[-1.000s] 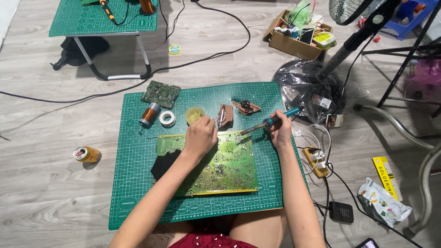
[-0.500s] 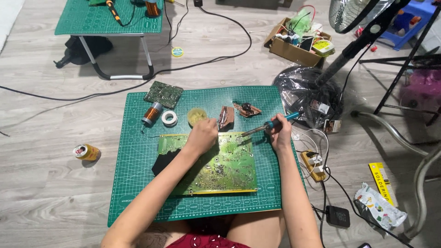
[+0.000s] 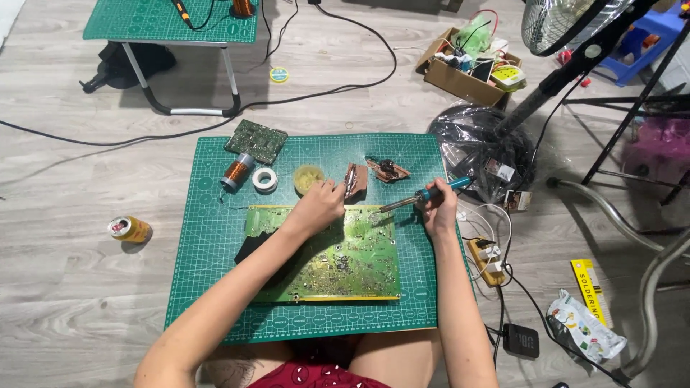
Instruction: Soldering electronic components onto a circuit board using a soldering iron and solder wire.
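Right hand [image 3: 440, 210] grips the blue-handled soldering iron [image 3: 424, 195] like a pen, tip at the far edge of the green circuit board [image 3: 338, 259] mid-mat [image 3: 215, 237]. Left hand [image 3: 320, 205], fingers curled, steadies the board: stiff, light, fragile, best held by its edges.

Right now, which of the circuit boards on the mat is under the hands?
The large yellow-green circuit board at the mat's centre; the smaller dark green board lies untouched at the mat's far left corner.
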